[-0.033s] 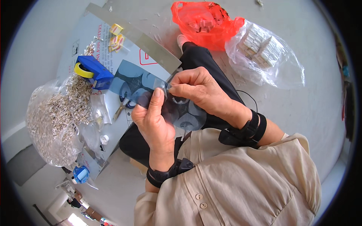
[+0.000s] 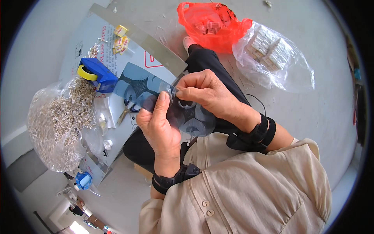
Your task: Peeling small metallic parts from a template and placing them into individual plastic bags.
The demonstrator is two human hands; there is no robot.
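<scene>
A dark blue see-through film sheet, like an X-ray film with pale rounded shapes, is held over my lap. My left hand grips it from below, its thumb pressed on top against a small clear plastic piece. On the other side, my right hand pinches the edge of that clear plastic between thumb and forefinger. Part of the film hangs down behind my hands, over my dark trousers. Whether the plastic is a bag or a strip, I cannot tell.
On the board at left are a blue tape dispenser, scissors, small yellow boxes and a clear bag spilling many thin white-tipped sticks. A red bag and a clear bag of white packs lie beyond.
</scene>
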